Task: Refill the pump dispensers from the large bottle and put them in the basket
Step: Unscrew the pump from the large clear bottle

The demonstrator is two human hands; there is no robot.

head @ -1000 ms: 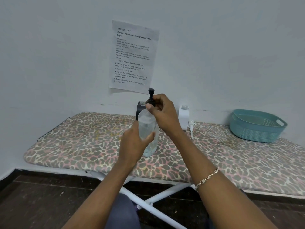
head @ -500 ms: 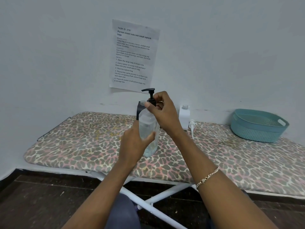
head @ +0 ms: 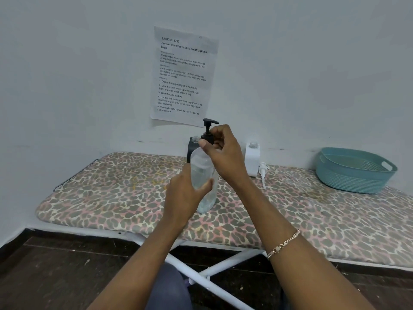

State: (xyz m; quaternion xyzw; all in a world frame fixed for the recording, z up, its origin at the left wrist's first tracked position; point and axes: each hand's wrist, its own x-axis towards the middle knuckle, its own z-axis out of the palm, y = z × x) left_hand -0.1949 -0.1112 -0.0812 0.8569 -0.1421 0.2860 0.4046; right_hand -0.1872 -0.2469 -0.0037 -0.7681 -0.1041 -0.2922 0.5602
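Observation:
A clear dispenser bottle (head: 202,175) stands on the leopard-print board (head: 111,198), and my left hand (head: 183,195) grips its body. My right hand (head: 220,151) pinches the collar of the black pump head (head: 209,129) on the bottle's neck; the spout points right. Behind it a black bottle (head: 191,145) without a cap is mostly hidden. A white bottle (head: 252,158) with an open neck stands to the right, a white pump (head: 263,171) lying beside it. The teal basket (head: 355,171) sits at the far right with nothing visible inside.
A printed sheet (head: 183,74) is taped to the wall above the board. The board's white legs (head: 212,276) cross below over a dark floor. Bare board surface lies to the left and between the white bottle and the basket.
The black pump head has turned under my right fingers: its spout faced the camera, then left, and now points right. My left hand and the bottle have stayed in place.

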